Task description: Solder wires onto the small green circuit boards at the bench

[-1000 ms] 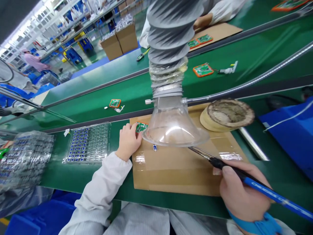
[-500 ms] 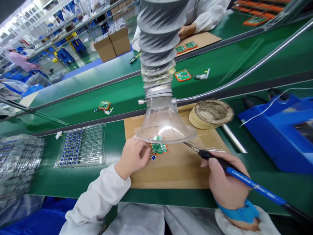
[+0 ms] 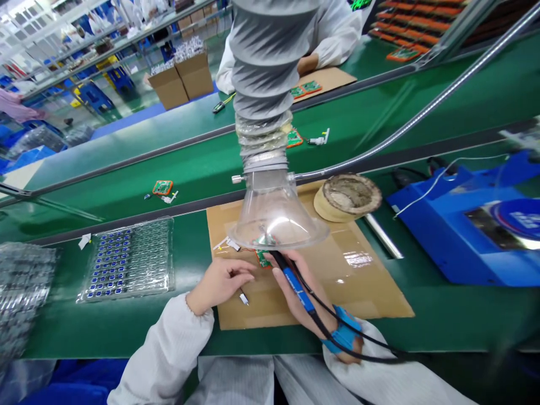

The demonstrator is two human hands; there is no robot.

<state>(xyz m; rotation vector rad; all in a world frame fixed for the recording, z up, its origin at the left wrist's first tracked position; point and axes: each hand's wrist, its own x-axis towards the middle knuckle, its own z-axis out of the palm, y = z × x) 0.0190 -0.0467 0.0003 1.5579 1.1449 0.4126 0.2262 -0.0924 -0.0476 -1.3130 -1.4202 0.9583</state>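
My right hand (image 3: 304, 292) is closed round a blue-and-black soldering iron (image 3: 297, 287), its cord trailing over the wrist. The iron's tip end is over a green circuit board (image 3: 262, 257) with an orange edge, partly hidden under the clear fume hood (image 3: 278, 222). Just left of the board, my left hand (image 3: 221, 282) has thumb and forefinger drawn close together; what lies between them is hidden. Below its thumb shows a small white connector (image 3: 244, 299) on a dark lead. A white plug (image 3: 233, 244) with wires lies at the board's left side.
A brown cardboard sheet (image 3: 358, 292) lies under the work. To its left is a clear tray (image 3: 152, 253) of small blue parts. A round pot (image 3: 333, 208) and a blue machine (image 3: 447, 247) stand right. Beyond runs a green belt (image 3: 202, 169); a co-worker's sleeve (image 3: 340, 39) shows opposite.
My right hand has brought the soldering iron leftward to the board. My left hand has shifted slightly down from the board's edge. The white plug and lower connector now show; the view has turned a little.
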